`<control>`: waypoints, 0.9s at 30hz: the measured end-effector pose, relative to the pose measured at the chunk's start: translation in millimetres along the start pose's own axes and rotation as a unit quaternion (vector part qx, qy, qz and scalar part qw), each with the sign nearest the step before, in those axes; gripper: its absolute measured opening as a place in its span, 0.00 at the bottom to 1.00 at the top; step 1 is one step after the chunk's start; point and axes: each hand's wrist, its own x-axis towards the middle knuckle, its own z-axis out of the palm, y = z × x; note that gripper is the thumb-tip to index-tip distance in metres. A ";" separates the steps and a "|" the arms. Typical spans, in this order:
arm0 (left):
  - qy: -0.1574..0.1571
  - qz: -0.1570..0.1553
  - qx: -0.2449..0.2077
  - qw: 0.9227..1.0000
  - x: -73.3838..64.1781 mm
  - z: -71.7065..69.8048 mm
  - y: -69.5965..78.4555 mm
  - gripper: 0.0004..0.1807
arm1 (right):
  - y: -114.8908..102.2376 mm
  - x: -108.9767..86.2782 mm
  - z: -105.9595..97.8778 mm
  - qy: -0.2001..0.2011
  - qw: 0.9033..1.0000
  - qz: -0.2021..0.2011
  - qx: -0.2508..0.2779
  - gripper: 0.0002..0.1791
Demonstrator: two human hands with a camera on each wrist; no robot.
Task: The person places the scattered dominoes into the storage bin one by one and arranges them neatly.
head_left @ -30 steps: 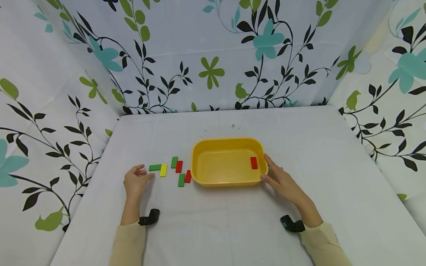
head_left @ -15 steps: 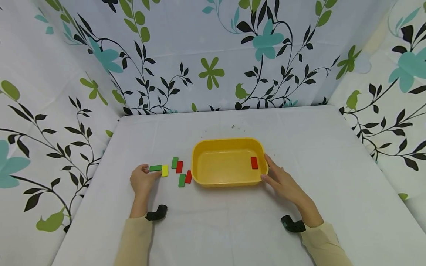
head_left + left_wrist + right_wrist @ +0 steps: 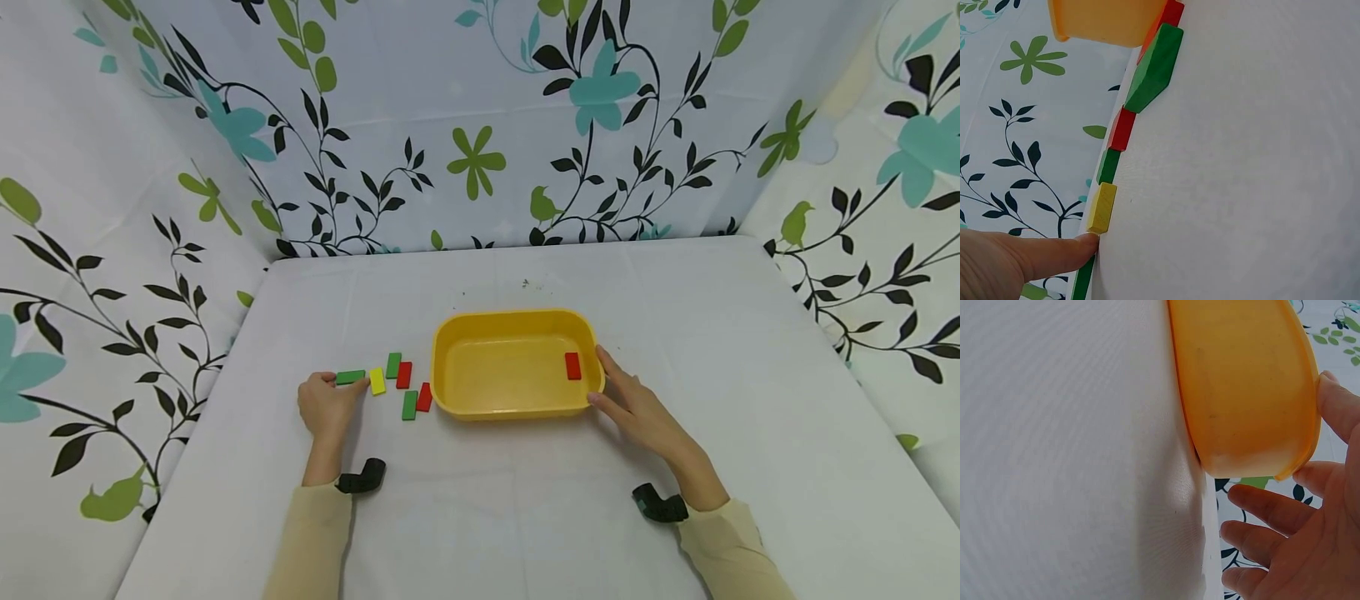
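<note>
In the head view my left hand (image 3: 327, 410) holds a green block (image 3: 350, 377) by its ends, between the thumb and the fingers. The thumb tip also lies against or very close to a yellow block (image 3: 1103, 207), seen in the left wrist view. My right hand (image 3: 637, 417) touches the right end of a yellow tray (image 3: 517, 413) with its thumb and index finger. The right wrist view shows its other fingers (image 3: 1272, 509) spread, clear of the rim. One red block (image 3: 573, 366) lies inside the tray, near its right end.
Between the left hand and the tray lie a green block (image 3: 393, 365) beside a red block (image 3: 404, 375), and another green block (image 3: 409, 405) beside a red block (image 3: 424, 397). A white cloth covers the table (image 3: 495, 500); patterned curtains (image 3: 472, 83) stand around it.
My left hand has moved right and closed on the green block. The yellow block has shifted right, away from the green one, and turned slightly. My right hand and the tray stay put.
</note>
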 end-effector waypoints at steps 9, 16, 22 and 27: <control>0.011 -0.001 -0.021 1.000 3.4 -0.4 -3.5 0.29 | 2.4 1.5 1.2 0.003 1.000 -0.003 -0.002 0.42; 0.016 -0.017 -0.078 0.997 5.6 -5.4 -2.1 0.28 | 1.2 1.2 -0.7 0.000 1.000 -0.001 -0.002 0.43; 0.019 -0.021 -0.131 0.991 7.3 -9.2 -2.8 0.29 | 3.2 1.5 -0.2 0.001 1.000 -0.005 0.000 0.42; -0.007 -0.033 -0.158 0.987 8.9 -10.1 -0.3 0.29 | 2.8 0.7 0.0 0.003 1.000 -0.009 0.000 0.42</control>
